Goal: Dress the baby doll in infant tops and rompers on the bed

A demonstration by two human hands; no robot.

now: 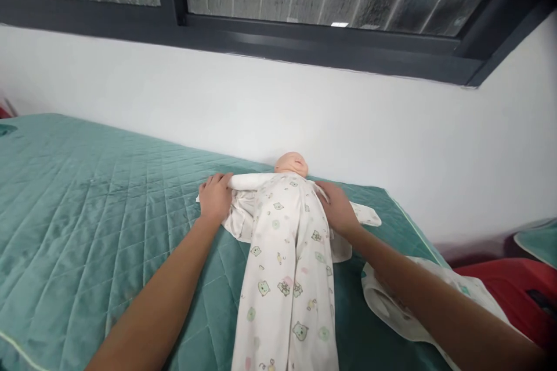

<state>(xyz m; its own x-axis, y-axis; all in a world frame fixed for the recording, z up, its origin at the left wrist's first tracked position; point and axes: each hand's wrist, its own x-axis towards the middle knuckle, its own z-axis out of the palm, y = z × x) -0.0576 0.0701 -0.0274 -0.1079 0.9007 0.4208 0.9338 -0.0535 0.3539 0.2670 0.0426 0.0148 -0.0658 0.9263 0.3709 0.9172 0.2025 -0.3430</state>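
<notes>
Your doll [291, 162] lies on its back on the bed [130, 197], head at the far edge, with the patterned garment [289, 255] laid up to its neck. Your left hand [215, 196] grips the end of the white sleeve [250, 181]; your right hand's [338, 206] fingertips are hidden at the garment's shoulder, so you cannot tell if they pinch. The front looks covered; the patterned flap [368, 214] toward the bed's right edge lies flat, so arranging that side seems left.
</notes>
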